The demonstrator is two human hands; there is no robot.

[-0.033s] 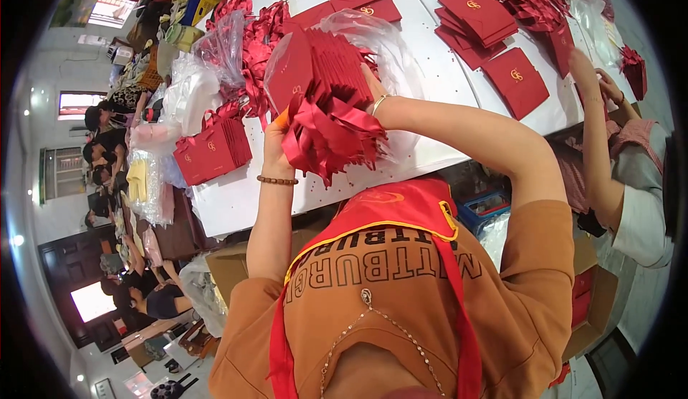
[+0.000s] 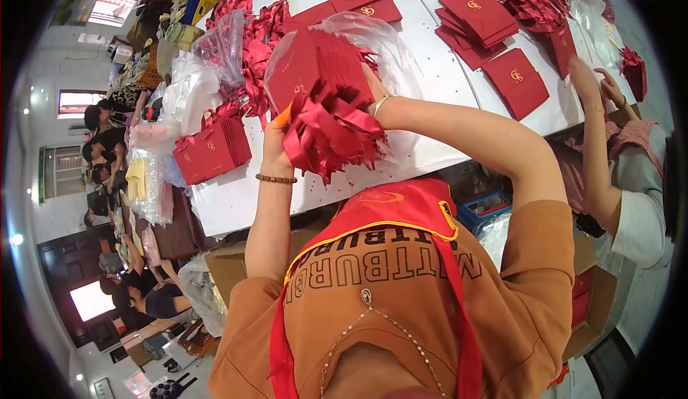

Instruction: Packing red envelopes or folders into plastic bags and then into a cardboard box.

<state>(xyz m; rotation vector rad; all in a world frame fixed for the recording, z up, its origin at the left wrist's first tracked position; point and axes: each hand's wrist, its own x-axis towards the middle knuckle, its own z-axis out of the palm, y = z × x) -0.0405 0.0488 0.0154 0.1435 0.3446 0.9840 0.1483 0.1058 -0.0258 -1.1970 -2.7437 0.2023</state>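
Left hand grips red bag stack at ribbon handles; right hand against right side, fingers hidden, can't tell grip.

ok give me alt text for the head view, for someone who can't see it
A left hand holds a stack of red bags, ribbons toward the wearer, with the right hand, partly hidden, at its right side. Clear plastic surrounds the stack above a white table; other bags lie around, and a co-worker is at right.
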